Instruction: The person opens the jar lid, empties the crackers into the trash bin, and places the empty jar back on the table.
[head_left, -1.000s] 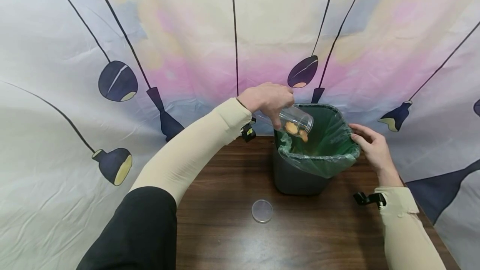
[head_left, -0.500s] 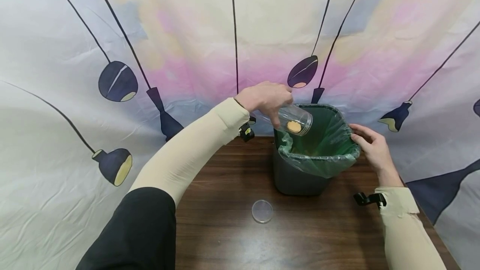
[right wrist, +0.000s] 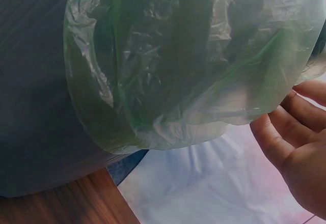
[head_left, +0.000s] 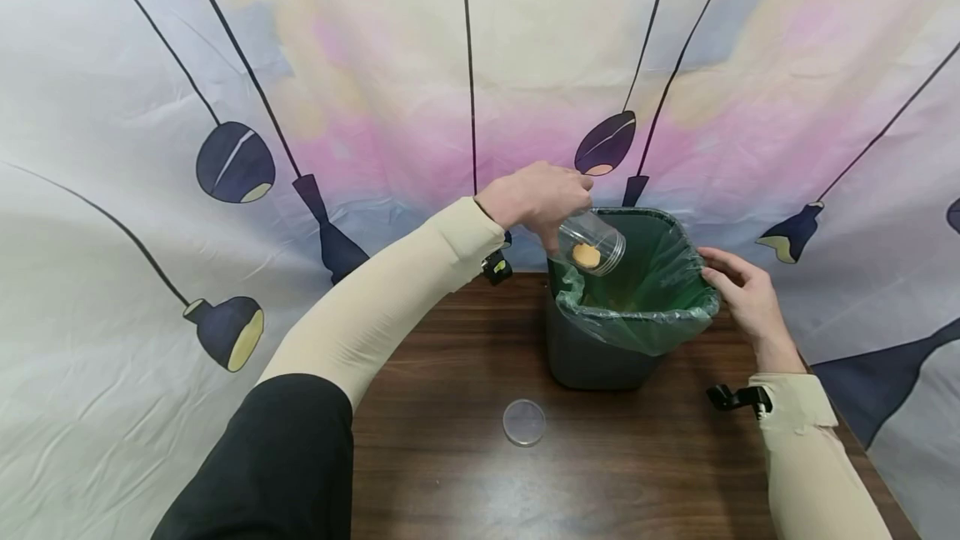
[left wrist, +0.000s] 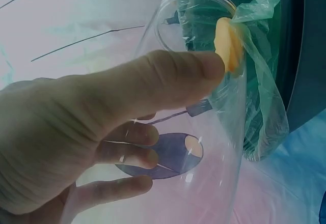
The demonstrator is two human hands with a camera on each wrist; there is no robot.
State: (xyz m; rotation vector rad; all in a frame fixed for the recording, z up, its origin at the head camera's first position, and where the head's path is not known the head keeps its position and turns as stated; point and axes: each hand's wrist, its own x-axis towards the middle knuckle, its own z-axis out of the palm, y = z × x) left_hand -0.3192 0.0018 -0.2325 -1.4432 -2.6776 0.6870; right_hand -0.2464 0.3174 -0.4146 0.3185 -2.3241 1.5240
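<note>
Over the left side of a dark trash bin, my left hand grips a clear plastic jar. The jar is tipped sideways, its mouth facing into the bin. One golden cookie-like piece lies inside near the mouth; in the left wrist view this orange-yellow piece shows just past my thumb. A green translucent bag lines the bin and folds over its rim. My right hand holds the bin's right rim with the bag, thumb and fingertips at the edge. The bin's bottom is hidden.
A round clear lid lies on the brown wooden table, in front of the bin. Behind the table hangs a cloth printed with lamps, close to the bin's back.
A second cookie-like piece at the jar's mouth has gone out of sight; one piece is left visible there. My left hand and the jar shifted slightly. My right hand stayed on the rim.
</note>
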